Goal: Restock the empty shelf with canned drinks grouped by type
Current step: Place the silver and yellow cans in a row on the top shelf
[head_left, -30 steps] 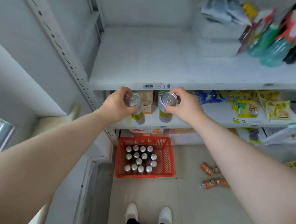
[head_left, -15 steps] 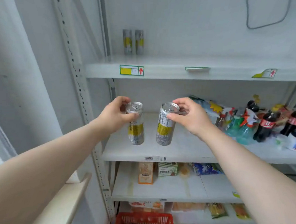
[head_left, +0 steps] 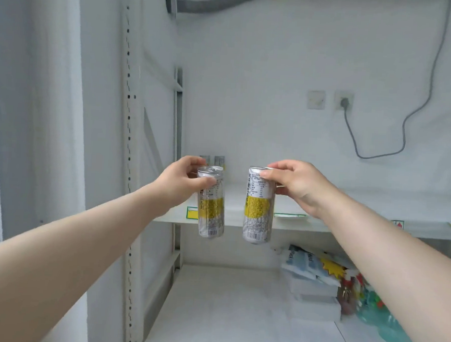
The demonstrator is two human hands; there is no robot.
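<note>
Gripping a slim silver-and-yellow can (head_left: 211, 209) by its top, the left hand (head_left: 177, 183) is holding it upright in front of the upper shelf (head_left: 349, 205), near its front left corner. The right hand (head_left: 300, 187) is gripping a matching can (head_left: 258, 212) alongside. Two more cans (head_left: 219, 161) are standing at the shelf's back left corner.

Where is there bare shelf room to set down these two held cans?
Upper white shelf: bare from the two silver-and-yellow cans standing back left, rightward. Lower shelf: bare left half; white boxes, packets and green bottles crowd its right.
</note>
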